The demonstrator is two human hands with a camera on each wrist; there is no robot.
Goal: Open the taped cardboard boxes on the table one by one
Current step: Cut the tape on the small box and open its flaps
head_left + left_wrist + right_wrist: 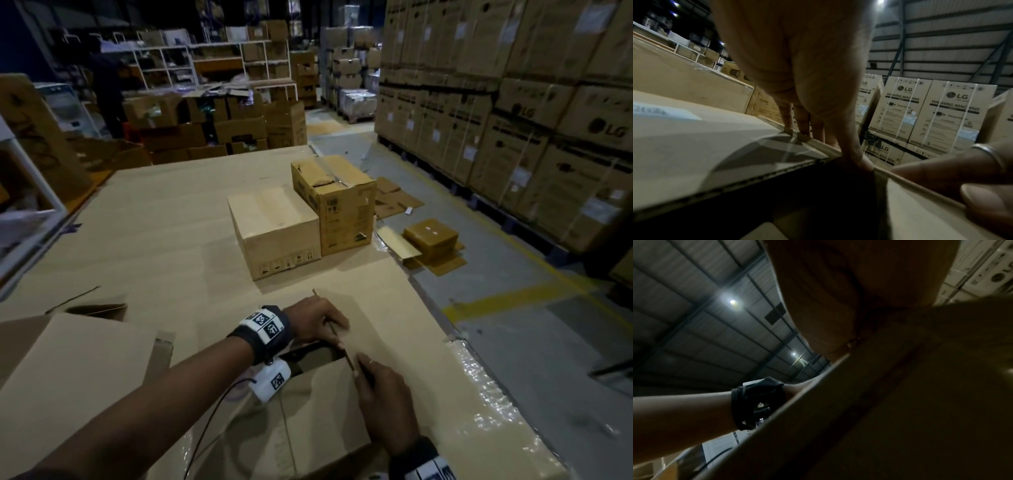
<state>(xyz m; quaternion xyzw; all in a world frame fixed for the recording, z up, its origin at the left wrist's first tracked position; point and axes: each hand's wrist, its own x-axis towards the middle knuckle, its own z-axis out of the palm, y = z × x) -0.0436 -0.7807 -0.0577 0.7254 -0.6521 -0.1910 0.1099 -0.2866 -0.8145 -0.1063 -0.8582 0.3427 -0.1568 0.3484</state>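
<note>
The nearest cardboard box (322,411) stands at the table's front edge with its top parted and a dark gap (308,356) showing inside. My left hand (318,322) curls over the thin edge of a raised flap (317,295), fingers on one side and thumb on the other. My right hand (380,394), with a ring on one finger, pinches the same edge (920,186) a little nearer to me. Farther back sit a pale closed box (274,229) and, touching its right side, a taller brown box (332,202) with tape across its top.
An opened box (68,359) with spread flaps lies at my left. The table (154,222) is covered in cardboard sheet, its right edge (479,383) wrapped in plastic. Flattened cartons (431,240) lie on the floor. Stacked washing-machine cartons (513,102) wall the right side.
</note>
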